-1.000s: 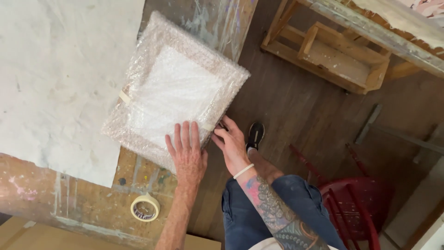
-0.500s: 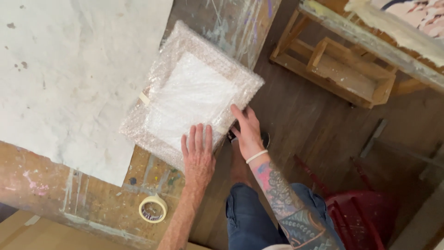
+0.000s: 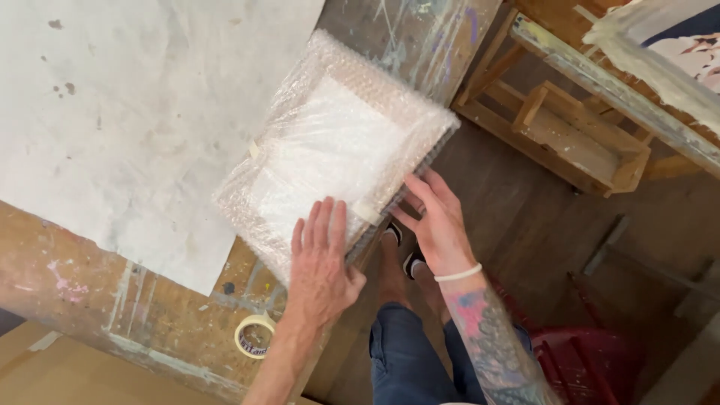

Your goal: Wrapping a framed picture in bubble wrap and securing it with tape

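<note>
A flat square package wrapped in clear bubble wrap (image 3: 330, 146) lies on a paint-stained wooden table (image 3: 90, 300), its near corner reaching past the table's edge. My left hand (image 3: 321, 262) rests palm down on the package's near corner, fingers spread and flat. My right hand (image 3: 437, 221) touches the package's right edge with its fingertips, beside a strip of tape (image 3: 367, 212) on the wrap. A white band circles my right wrist, and the forearm is tattooed.
A roll of masking tape (image 3: 253, 335) sits on the table near my left forearm. A large white sheet (image 3: 127, 112) covers the table's left side. A wooden frame structure (image 3: 570, 127) and a red chair (image 3: 592, 360) stand on the dark floor to the right.
The view has shifted, so the package sits further right in the frame. My right hand has moved up along the package's right edge. My left hand stays flat on the near corner.
</note>
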